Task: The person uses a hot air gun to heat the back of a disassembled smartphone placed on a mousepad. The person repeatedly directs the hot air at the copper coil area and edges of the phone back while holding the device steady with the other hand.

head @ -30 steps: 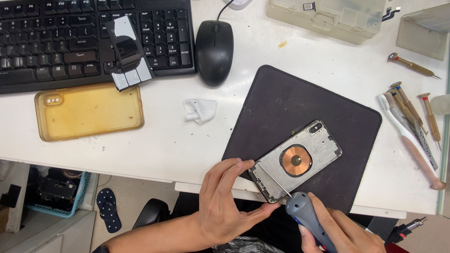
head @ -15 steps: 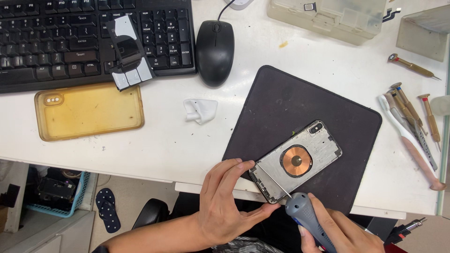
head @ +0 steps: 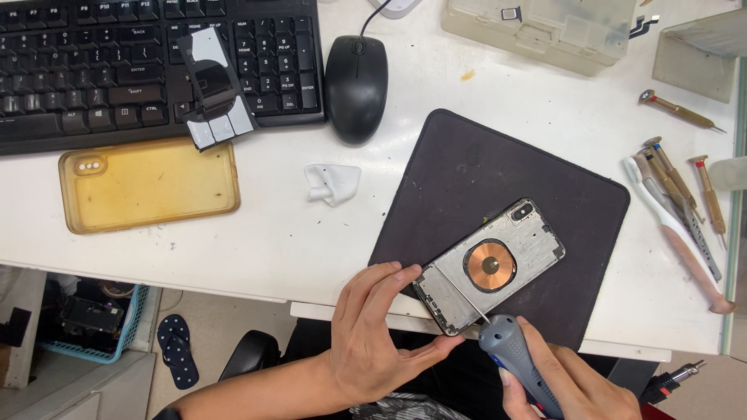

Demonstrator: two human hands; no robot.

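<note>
An opened phone housing (head: 490,264) with a copper charging coil (head: 489,265) lies on a dark work mat (head: 482,179) near the table's front edge. My left hand (head: 377,330) steadies the housing's near left corner with its fingertips. My right hand (head: 572,385) grips a grey and blue screwdriver (head: 517,362); its thin tip touches the housing's lower edge.
A yellowed phone case (head: 148,185) and a small white plastic piece (head: 333,183) lie left of the mat. Black keyboard (head: 101,70) and mouse (head: 355,85) sit at the back. Several screwdrivers and a toothbrush (head: 677,225) lie at the right, near a clear plastic box (head: 545,27).
</note>
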